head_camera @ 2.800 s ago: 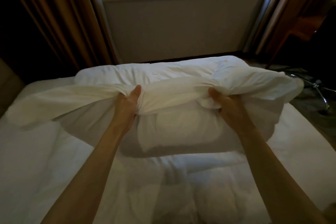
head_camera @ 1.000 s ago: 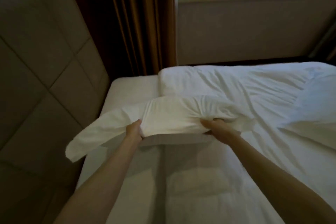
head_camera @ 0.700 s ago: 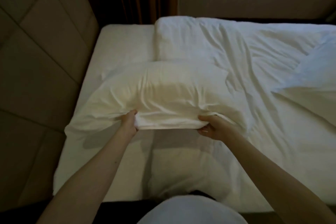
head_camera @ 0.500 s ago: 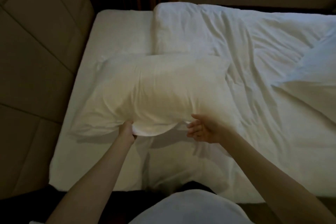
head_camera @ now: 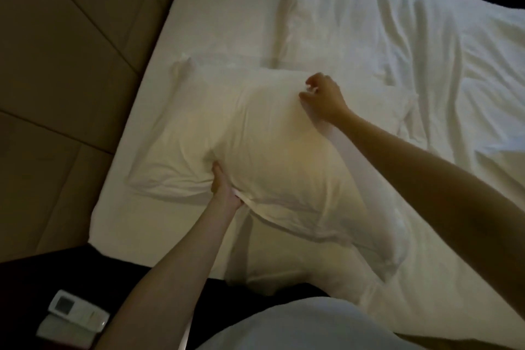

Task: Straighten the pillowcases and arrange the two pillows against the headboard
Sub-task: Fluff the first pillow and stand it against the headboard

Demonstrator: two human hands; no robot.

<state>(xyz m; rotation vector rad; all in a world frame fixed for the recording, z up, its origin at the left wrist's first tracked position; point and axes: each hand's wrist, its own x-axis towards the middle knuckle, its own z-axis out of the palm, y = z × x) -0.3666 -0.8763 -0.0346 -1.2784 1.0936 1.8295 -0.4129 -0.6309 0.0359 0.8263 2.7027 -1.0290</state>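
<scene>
Left hand: the left hand [head_camera: 224, 190] is reached forward from the lower edge of the view, arm nearly straight, and is closed on the near edge of the pillow [head_camera: 272, 156]; a fold of pillowcase is pinched between thumb and fingers.

Right hand: the right hand [head_camera: 322, 98] is stretched across the top of the pillow, palm down, with the fingers curled loosely. It is laid on the far upper part of the case — whether cloth is gripped cannot be told.

Pillow: one white pillow is laid flat on the white sheet [head_camera: 227, 17] near the head of the bed, close to the headboard [head_camera: 65, 45] but apart from it. An empty flap of pillowcase is seen trailing toward the headboard side.

Second pillow: not clearly made out among the rumpled white duvet [head_camera: 426, 45] on the right.

Bedside: a pale remote control [head_camera: 78, 311] is seen on the dark surface at lower left.

Change since half a second ago: the right hand, then open and held at the near edge beside the left, has been moved up onto the far part of the pillow. The left-hand grip on the near edge is unchanged. The pillow is now seen lying flatter, its near edge no longer bulged upward — the view has also tipped further down.
</scene>
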